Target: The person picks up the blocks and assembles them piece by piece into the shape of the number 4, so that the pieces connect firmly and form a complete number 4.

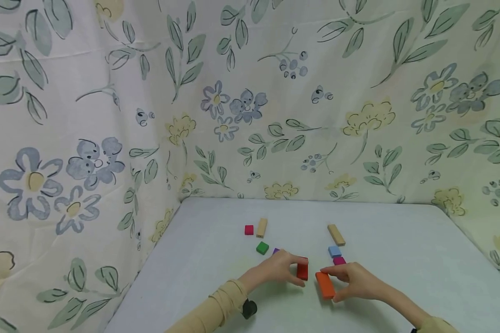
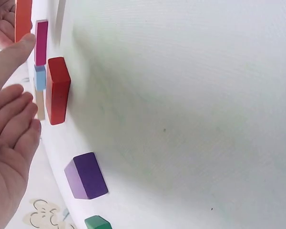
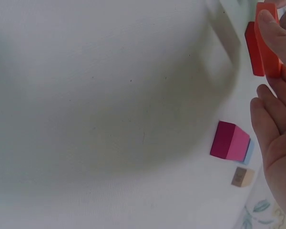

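Note:
My right hand pinches an orange block by its ends, thumb on one and a finger on the other. A shadow falls on the table beneath that block in the right wrist view. Just left of it is a red block on the table. My left hand is beside the red block, its thumb and fingers spread apart around it. In the left wrist view the red block shows a gap from the fingers. A purple block lies near the left hand, mostly hidden behind it in the head view.
Behind my left hand lie a green block, a small crimson block and a wooden block. Beyond my right hand are a magenta block, a light blue block and another wooden block. Floral cloth hangs around the white table.

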`<state>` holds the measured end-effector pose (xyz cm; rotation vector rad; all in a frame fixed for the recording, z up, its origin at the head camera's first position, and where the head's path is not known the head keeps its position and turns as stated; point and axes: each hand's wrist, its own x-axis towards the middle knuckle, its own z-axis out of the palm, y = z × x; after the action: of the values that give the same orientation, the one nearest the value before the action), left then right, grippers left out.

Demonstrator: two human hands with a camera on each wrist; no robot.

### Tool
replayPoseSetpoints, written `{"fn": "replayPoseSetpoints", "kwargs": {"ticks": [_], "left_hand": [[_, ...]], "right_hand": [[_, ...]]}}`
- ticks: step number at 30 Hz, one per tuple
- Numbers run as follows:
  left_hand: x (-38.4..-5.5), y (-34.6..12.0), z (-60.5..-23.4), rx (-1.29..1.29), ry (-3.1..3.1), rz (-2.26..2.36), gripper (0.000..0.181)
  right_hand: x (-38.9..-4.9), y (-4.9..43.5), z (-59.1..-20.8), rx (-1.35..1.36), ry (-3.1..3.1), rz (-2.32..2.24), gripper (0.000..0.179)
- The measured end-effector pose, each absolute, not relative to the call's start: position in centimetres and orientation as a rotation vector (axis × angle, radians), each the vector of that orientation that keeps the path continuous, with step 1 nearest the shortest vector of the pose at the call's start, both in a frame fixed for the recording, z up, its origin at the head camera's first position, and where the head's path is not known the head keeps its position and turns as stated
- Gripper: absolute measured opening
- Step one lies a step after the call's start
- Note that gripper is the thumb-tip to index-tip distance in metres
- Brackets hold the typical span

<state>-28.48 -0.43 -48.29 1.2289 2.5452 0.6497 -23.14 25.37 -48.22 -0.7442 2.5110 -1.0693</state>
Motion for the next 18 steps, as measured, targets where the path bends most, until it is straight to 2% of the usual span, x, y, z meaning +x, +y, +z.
{"fn": "replayPoseSetpoints", "kwargs": {"ticks": [18], "left_hand": [[-28.9,-0.5,-48.5,1.207,2.420,0.601,0.059]], "right_hand": [[-23.2,23.5,-49.3,-0.760,2.482,-1.112,0.062]]}}
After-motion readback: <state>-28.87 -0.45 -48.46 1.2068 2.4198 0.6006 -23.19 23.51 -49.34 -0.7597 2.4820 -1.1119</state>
